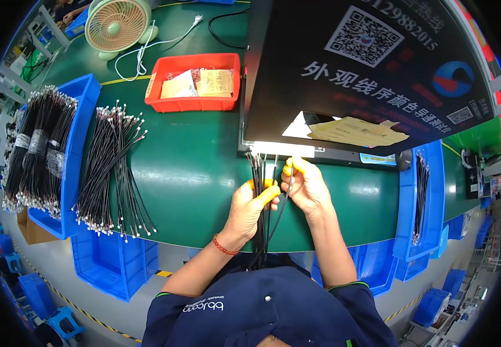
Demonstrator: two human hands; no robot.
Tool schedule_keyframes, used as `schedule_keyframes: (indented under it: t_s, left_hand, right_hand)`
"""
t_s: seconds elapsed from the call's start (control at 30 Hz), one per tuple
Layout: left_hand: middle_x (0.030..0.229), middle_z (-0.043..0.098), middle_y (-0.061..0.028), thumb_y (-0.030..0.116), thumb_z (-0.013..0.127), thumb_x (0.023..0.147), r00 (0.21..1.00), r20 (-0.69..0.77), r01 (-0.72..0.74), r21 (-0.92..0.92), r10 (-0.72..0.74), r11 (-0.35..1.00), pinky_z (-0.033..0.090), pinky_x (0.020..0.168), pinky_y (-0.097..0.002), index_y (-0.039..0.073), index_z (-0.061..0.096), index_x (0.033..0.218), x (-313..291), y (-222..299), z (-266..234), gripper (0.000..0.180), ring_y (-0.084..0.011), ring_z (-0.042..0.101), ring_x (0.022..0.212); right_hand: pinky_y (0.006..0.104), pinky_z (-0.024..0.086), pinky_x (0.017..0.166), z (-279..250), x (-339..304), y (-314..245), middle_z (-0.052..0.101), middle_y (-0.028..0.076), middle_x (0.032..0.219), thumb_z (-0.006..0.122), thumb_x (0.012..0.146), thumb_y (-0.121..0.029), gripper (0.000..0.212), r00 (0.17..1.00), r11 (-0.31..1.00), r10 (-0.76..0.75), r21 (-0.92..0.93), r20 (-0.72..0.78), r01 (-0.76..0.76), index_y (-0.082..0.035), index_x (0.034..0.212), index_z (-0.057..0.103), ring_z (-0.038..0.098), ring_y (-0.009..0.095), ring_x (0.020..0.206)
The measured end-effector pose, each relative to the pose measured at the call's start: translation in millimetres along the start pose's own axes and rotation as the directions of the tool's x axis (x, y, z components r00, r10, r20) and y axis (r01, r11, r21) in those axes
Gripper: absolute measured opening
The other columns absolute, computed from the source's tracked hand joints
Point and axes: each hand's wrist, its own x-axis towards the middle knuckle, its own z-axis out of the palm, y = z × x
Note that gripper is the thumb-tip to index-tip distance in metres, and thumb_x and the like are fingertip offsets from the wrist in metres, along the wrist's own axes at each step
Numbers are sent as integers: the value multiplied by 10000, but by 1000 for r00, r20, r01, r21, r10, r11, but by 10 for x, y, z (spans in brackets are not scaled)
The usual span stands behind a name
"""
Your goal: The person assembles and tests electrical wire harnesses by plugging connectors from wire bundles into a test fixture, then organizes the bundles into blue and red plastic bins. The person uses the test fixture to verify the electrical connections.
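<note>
My left hand (249,208), with yellow finger covers and a red bead bracelet at the wrist, is closed round a small bunch of black cables (260,234). Their connector ends point up toward the lit slot of a black machine (285,69). To its right, my right hand (307,188) pinches one black cable (287,196) near its upper end, with yellow covers on the fingertips. That cable curves down and left to join the bunch, whose lower ends hang over the table edge by my shirt. The small connector at my right fingertips is hidden.
On the green table (198,144), a loose pile of cables (111,173) lies left, beside a blue bin (76,173) stacked with bundled cables. A red tray (192,104) holds papers. A fan (117,26) stands behind. At right, another blue bin (404,214) contains a few cables.
</note>
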Motion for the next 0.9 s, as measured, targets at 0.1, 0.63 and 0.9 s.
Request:
schedule_keyframes:
  t_s: [0.1, 0.63, 0.9]
  left_hand:
    - [693, 544, -35, 56, 583, 756, 999, -33, 0, -7, 0, 1000, 427, 513, -197, 18, 526, 821, -4, -1, 37, 95, -88, 509, 575]
    - [808, 560, -67, 69, 516, 804, 1000, 11, -12, -216, 14, 976, 465, 587, -229, 6, 497, 965, 12, 23, 3, 174, -129, 548, 681]
    - [772, 567, -51, 48, 533, 789, 1000, 2, -24, -129, 24, 991, 465, 541, -209, 13, 529, 905, 30, 1, 11, 121, -99, 543, 641]
  right_hand:
    - [217, 375, 456, 26, 3, 40, 491, 24, 618, 516, 811, -211, 172, 1000, 999, -11, 51, -5, 12, -46, 764, 521, 439, 92, 512]
    - [161, 196, 315, -8, -36, -9, 392, -23, 530, 520, 804, -208, 180, 996, 996, 89, 14, 29, -89, -58, 710, 488, 272, 26, 360]
    - [196, 309, 390, 94, -16, 76, 418, 7, 550, 510, 808, -205, 181, 998, 999, 12, 36, -57, -10, -32, 759, 491, 333, 50, 413]
